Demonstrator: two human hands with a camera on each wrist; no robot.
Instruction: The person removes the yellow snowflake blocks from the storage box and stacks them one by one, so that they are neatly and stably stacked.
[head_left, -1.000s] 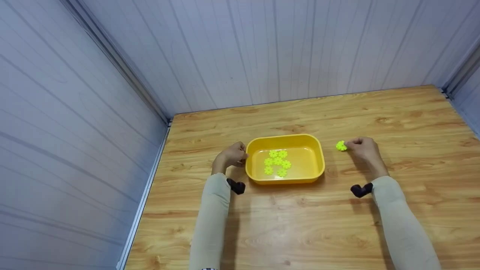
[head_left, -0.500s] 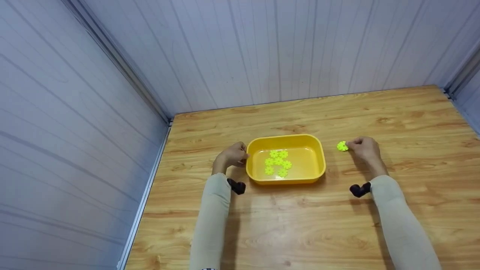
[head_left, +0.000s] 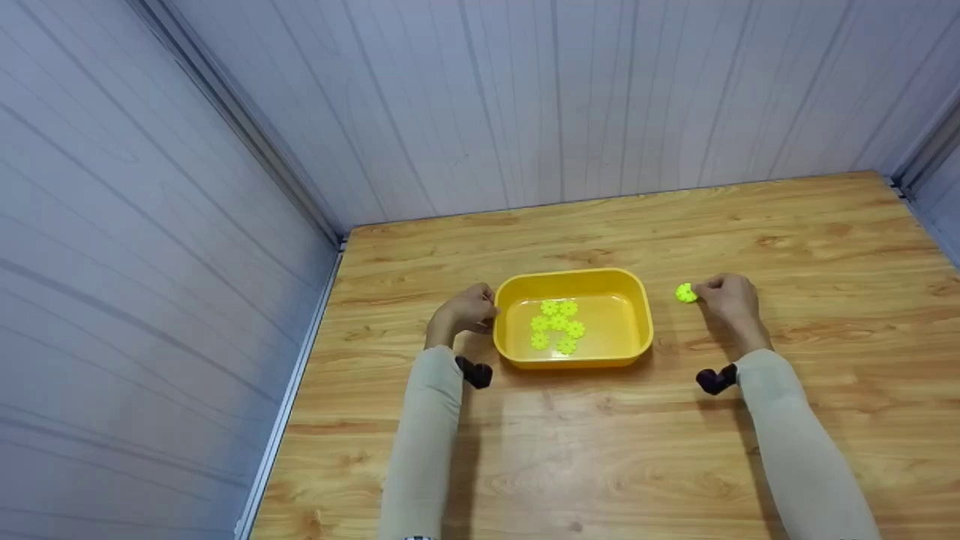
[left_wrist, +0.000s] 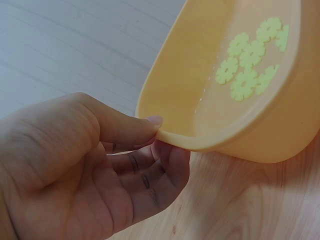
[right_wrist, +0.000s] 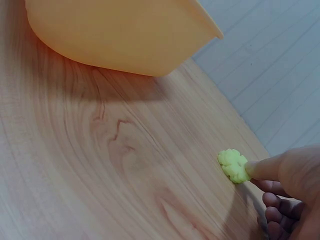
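A person sits at a wooden table (head_left: 600, 450) with both forearms resting on it, a yellow tub (head_left: 637, 337) between the hands.

The left hand (head_left: 463, 311) grips the tub's left rim: in the left wrist view the thumb lies over the lip and the curled fingers (left_wrist: 165, 170) tuck beneath it, steadying the tub.

The right hand (head_left: 726, 298) is on the table to the right of the tub, apart from it. Its fingers are curled, and the fingertips meet a small bright green flower-shaped piece (head_left: 685, 293) that seems to lie on the wood. In the right wrist view one fingertip (right_wrist: 260, 169) presses against the piece's (right_wrist: 233, 165) edge. Whether the thumb closes on it from the other side cannot be seen.

The step in hand appears to be picking this loose piece up. The next move would likely call for a firm pinch on a small, flat, light part, then a short lift over the tub's right wall.

Inside the tub lie about six more green flower pieces (head_left: 556, 325), flat on the bottom in a loose cluster left of centre, several touching one another. Nothing else shows in the tub.
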